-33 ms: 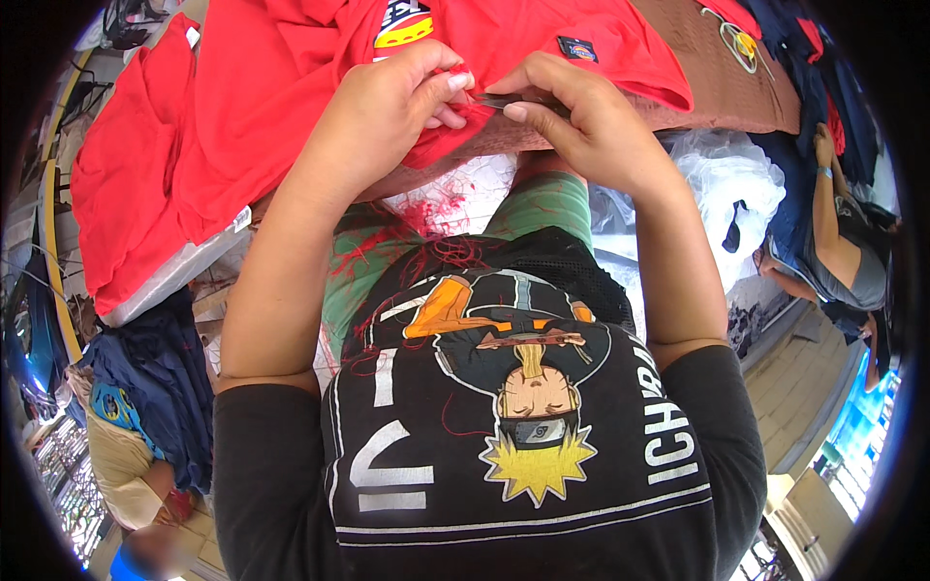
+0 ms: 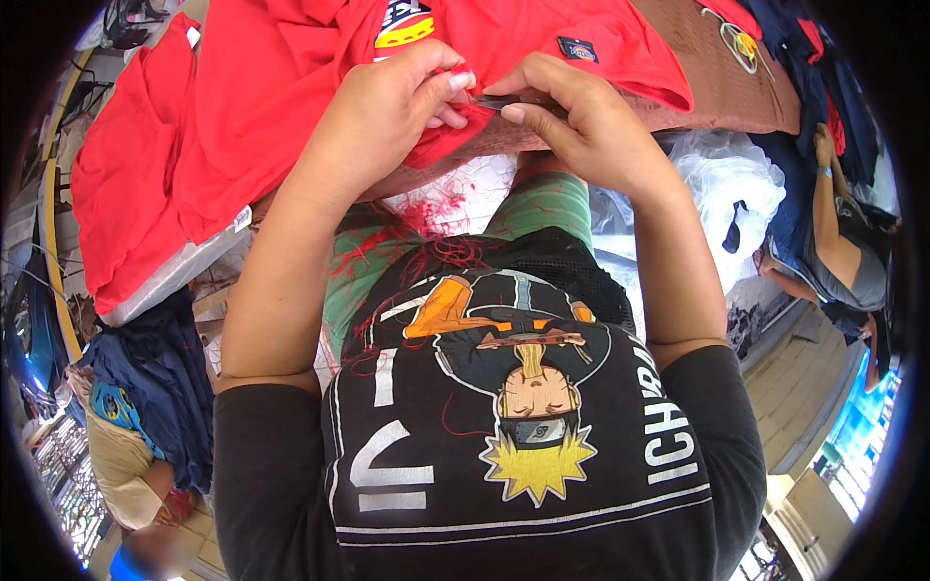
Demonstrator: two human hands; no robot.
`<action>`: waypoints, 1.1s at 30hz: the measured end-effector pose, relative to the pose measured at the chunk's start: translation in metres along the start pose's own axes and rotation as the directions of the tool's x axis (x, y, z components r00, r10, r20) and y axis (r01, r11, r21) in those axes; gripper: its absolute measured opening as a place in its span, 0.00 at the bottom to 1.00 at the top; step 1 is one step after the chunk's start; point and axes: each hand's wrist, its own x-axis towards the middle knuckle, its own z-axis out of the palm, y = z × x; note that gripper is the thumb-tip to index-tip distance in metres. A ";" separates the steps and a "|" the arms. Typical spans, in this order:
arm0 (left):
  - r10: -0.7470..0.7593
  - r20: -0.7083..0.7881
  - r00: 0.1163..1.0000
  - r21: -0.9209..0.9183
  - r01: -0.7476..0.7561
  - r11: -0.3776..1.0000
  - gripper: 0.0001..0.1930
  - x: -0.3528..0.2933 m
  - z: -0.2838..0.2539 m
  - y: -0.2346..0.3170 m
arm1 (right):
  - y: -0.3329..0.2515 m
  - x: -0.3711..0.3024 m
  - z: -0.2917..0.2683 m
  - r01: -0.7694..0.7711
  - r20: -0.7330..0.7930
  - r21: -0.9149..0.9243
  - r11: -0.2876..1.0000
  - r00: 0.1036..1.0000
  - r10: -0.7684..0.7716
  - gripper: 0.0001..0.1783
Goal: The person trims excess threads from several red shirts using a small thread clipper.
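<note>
A red garment (image 2: 262, 107) lies spread over the raised surface ahead of me. My left hand (image 2: 387, 111) is closed, its thumb and fingers pinching the near edge of the red cloth. Small dark metal thread snips (image 2: 500, 101) are held between the thumb and fingers of my right hand (image 2: 586, 116). Their tips point left and lie right at the pinched edge; whether the blades touch the cloth or a thread I cannot tell. Cut red threads (image 2: 450, 257) are scattered over my lap and shirt.
Brown cloth (image 2: 746, 92) covers the surface at the far right, with a pale cord (image 2: 738, 44) on it. Clear plastic (image 2: 731, 174) bulges beside my right forearm. Another person (image 2: 852, 247) works at the right edge. Navy cloth (image 2: 160, 378) and a second person (image 2: 126, 474) are at left.
</note>
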 end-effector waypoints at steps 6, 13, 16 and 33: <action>0.008 -0.008 1.000 0.039 -0.007 0.999 0.12 -0.002 0.003 0.000 | -0.002 0.001 0.003 0.019 0.010 -0.054 0.998 1.000 -0.018 0.09; 0.532 0.169 0.830 -0.137 -0.515 0.846 0.12 -0.018 -0.049 0.030 | 0.010 -0.005 -0.009 -0.054 -0.152 0.059 0.997 0.986 0.063 0.12; 0.403 0.170 0.899 -0.220 -0.365 0.905 0.13 -0.025 -0.071 0.037 | 0.007 -0.007 -0.013 -0.134 -0.102 0.244 0.960 0.981 0.163 0.15; 0.279 0.002 0.960 0.518 -0.240 0.821 0.08 0.006 -0.008 -0.039 | 0.019 -0.008 0.036 -0.139 -0.128 -0.201 0.970 0.985 0.114 0.12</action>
